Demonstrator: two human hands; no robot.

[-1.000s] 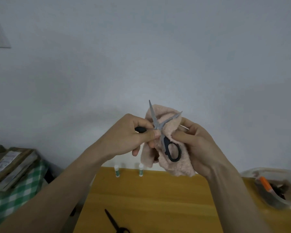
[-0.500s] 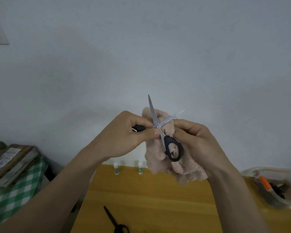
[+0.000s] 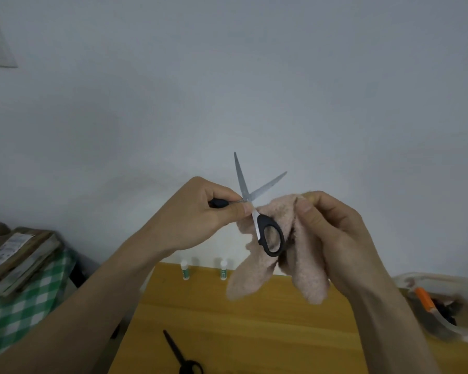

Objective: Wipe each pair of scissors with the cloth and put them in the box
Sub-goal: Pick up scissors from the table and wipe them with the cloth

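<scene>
Nearest the camera, a second pair of scissors [image 3: 183,356], all black, lies on the wooden table [image 3: 254,325] at the bottom edge of the view, its blades pointing away and to the left. Above the table the person holds both hands raised. The left hand [image 3: 200,214] is curled round one black handle of a pair of scissors [image 3: 257,209], thumb pressed near the pivot; the blades are spread in a V and point up against the wall. The other handle loop hangs down in front of a pink fluffy cloth [image 3: 303,255]. The right hand [image 3: 333,233] pinches that cloth between thumb and fingers, and its folds hang down below the hand. The cloth touches the scissors about the lower handle. At the right edge a clear plastic box [image 3: 441,303] stands on the table with an orange-handled tool [image 3: 424,298] inside. Farther back, two small glue sticks [image 3: 204,269] stand upright at the table's far edge by the grey wall [image 3: 254,76]. To the left, stacked cardboard [image 3: 16,252] rests on a green checked cloth [image 3: 22,306].
</scene>
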